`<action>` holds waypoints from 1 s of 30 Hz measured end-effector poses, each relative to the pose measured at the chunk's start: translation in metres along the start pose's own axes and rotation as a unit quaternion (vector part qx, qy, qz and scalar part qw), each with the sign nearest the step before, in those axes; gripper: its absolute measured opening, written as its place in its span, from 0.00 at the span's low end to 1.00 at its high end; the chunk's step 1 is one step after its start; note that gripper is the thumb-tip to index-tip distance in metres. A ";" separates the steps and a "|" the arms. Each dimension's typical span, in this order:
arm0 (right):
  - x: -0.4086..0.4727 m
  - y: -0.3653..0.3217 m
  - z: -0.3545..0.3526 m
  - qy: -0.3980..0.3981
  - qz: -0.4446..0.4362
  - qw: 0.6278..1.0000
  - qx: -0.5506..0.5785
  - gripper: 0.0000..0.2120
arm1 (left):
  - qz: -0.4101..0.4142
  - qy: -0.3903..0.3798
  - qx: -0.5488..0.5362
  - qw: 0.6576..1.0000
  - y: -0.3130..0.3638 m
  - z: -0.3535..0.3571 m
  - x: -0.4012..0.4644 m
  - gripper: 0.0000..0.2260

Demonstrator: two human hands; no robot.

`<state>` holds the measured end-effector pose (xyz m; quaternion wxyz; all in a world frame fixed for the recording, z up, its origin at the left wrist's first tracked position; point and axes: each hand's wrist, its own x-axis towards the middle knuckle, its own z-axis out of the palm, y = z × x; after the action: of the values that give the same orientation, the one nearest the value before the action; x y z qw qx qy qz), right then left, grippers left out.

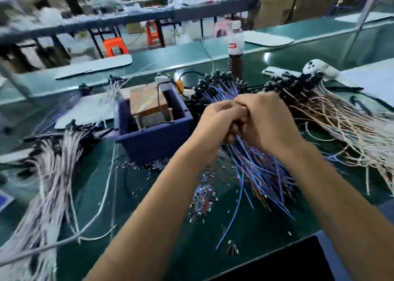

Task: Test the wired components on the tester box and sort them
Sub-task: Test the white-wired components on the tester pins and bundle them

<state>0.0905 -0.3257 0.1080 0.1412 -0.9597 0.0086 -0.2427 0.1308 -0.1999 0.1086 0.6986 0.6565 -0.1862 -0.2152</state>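
Working over the blue-wire bundle [251,170], both hands are seen pressed together just right of the tester box [153,129], which stands on the green bench [191,52]. The left hand [215,123] and the right hand [266,121] are closed, fingers curled, round the upper part of the blue wires, whose free ends fan down toward the viewer. The hands are held this close to the box, it is judged, so that a single wire can be separated and carried the short way to its contacts. What exactly is pinched between the fingertips cannot be made out; blur and the overlapping knuckles hide it.

The stock is laid out in separate heaps, apparently so that types or results are kept apart: a tan-wire pile [336,119] lies to the right, well clear of the box, and a pale-wire pile [53,168] is spread to the left. Black connector heads [215,82] are turned away from the viewer, toward the back of the bench. Loose metal terminals [202,202] are scattered below the hands. A bottle [235,44] stands behind the bundle. Sorting is judged to be far from finished, given the amount of wire lying beside the box.
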 end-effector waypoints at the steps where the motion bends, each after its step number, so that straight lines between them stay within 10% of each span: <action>1: 0.001 -0.017 0.007 -0.002 -0.012 1.000 0.007 0.06 | 0.007 0.000 0.001 1.000 -0.001 -0.022 -0.012 0.13; 9: -0.018 -0.162 0.087 -0.117 -0.130 0.982 0.075 0.07 | -0.088 0.055 0.179 0.978 -0.009 -0.184 -0.113 0.15; 14: -0.022 -0.230 0.139 -0.218 -0.139 0.959 0.115 0.07 | -0.213 0.106 0.377 0.895 -0.005 -0.239 -0.145 0.07; 21: -0.009 -0.292 0.176 -0.182 -0.036 0.953 0.241 0.14 | -0.178 0.330 0.526 0.764 0.011 -0.291 -0.134 0.09; 30: 0.016 -0.329 0.204 -0.157 0.043 0.960 0.229 0.23 | -0.134 0.437 0.403 0.793 0.041 -0.331 -0.121 0.14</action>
<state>0.1829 0.0437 0.0342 0.3671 -0.9264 -0.0284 -0.0784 0.2109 0.1447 0.1292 0.3416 0.9212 0.1587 0.0972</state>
